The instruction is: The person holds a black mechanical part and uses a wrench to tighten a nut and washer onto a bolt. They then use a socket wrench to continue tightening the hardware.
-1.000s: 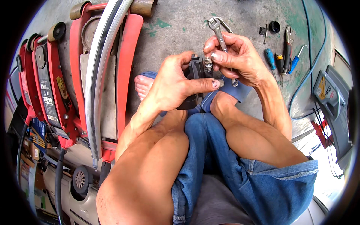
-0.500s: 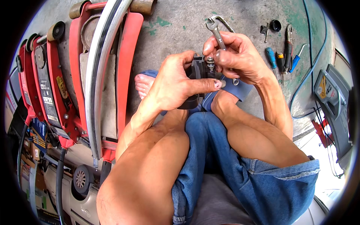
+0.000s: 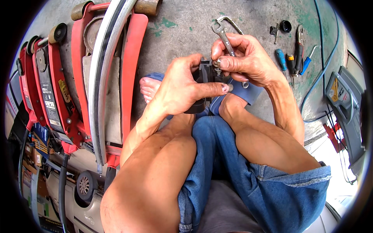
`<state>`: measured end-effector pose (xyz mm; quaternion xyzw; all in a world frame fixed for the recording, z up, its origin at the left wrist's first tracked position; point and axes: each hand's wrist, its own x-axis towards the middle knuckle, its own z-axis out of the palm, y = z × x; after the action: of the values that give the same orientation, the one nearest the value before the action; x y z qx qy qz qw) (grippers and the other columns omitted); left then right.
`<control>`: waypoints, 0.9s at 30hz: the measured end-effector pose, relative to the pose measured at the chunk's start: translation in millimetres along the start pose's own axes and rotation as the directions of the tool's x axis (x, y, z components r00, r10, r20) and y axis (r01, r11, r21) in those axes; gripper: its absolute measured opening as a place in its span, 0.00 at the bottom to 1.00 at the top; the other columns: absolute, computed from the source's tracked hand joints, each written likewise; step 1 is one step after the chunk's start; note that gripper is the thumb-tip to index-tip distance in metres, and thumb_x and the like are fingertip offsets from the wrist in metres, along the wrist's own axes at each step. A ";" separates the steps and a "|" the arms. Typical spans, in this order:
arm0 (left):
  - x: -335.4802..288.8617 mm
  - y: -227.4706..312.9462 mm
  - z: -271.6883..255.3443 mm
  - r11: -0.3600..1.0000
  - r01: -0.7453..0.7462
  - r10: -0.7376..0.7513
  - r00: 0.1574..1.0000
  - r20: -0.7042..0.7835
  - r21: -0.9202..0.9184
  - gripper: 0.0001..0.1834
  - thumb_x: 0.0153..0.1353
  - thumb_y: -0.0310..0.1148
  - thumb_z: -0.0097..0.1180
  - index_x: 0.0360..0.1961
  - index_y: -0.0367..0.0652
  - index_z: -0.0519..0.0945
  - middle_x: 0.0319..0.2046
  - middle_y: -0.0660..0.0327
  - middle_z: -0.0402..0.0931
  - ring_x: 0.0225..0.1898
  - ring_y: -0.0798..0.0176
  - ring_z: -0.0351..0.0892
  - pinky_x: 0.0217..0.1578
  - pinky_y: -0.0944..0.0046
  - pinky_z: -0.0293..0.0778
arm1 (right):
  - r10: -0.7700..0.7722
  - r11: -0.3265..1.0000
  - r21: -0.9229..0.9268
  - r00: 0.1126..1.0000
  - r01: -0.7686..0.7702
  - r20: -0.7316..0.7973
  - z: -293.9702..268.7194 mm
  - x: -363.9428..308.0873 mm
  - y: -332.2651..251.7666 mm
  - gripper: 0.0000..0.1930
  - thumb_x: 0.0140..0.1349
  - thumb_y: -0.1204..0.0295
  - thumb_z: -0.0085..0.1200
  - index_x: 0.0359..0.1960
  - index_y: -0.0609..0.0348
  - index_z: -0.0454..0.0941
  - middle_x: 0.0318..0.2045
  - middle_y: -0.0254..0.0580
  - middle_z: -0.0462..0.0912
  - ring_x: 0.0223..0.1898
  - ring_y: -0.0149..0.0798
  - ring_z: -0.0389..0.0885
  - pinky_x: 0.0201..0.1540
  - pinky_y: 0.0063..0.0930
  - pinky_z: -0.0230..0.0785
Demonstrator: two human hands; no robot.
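My left hand [image 3: 180,83] wraps round a black part [image 3: 206,72] with a threaded metal stud, holding it above my feet. Its thumb lies along the part's near side. The thumb and index finger of my right hand [image 3: 246,60] pinch the nut [image 3: 217,63] at the top of the stud. Across the same hand's fingers lies a steel open-ended wrench [image 3: 223,34], its jaw pointing up and away. Behind it shows a bent metal rod [image 3: 232,22]; a socket-like metal end [image 3: 245,84] sticks out below the right fingers. Whether these two belong together is hidden by the hand.
Red floor jacks [image 3: 134,77] stand at the left, with a curved silver-and-black strip [image 3: 99,77] over one. On the concrete at right lie a blue screwdriver [image 3: 280,58], locking pliers [image 3: 299,50], a blue-handled hook [image 3: 307,64] and a black cap [image 3: 285,26]. A blue hose [image 3: 322,73] runs behind them.
My right thumb has moved up to the top of the stud, over the nut. The wrench has tilted slightly to the left. My left hand and the black part have barely moved.
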<state>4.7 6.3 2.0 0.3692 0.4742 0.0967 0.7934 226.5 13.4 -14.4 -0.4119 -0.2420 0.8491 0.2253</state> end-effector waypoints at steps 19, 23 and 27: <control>0.1 2.0 -2.5 0.998 0.034 -0.033 0.999 -0.015 0.061 0.22 0.50 0.36 0.79 0.40 0.33 0.84 0.32 0.60 0.85 0.32 0.72 0.80 0.35 0.66 0.77 | 0.022 0.998 -0.054 0.999 -0.024 -0.035 0.6 1.4 -4.7 0.16 0.62 0.67 0.72 0.46 0.61 0.82 0.30 0.33 0.81 0.23 0.21 0.77 0.16 0.14 0.55; 0.6 -6.2 -2.1 0.999 -0.025 0.026 0.999 -0.027 0.023 0.21 0.50 0.36 0.79 0.39 0.33 0.84 0.30 0.60 0.85 0.32 0.72 0.80 0.34 0.66 0.77 | 0.041 0.999 0.002 0.996 -0.041 -0.079 5.4 1.2 -4.0 0.18 0.59 0.66 0.74 0.46 0.59 0.82 0.28 0.32 0.81 0.21 0.19 0.73 0.16 0.15 0.52; 0.2 -4.2 -2.2 0.999 -0.033 0.033 0.999 -0.016 0.002 0.22 0.49 0.36 0.80 0.39 0.33 0.84 0.30 0.60 0.85 0.31 0.72 0.80 0.33 0.66 0.77 | 0.028 0.997 0.070 1.000 -0.028 -0.012 4.0 -0.5 -10.5 0.16 0.59 0.67 0.74 0.45 0.58 0.82 0.28 0.31 0.81 0.22 0.19 0.74 0.16 0.15 0.52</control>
<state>2.2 4.5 -1.6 0.3771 0.4745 0.1124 0.7874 225.5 20.3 -5.6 -0.4126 -0.2050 0.8575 0.2291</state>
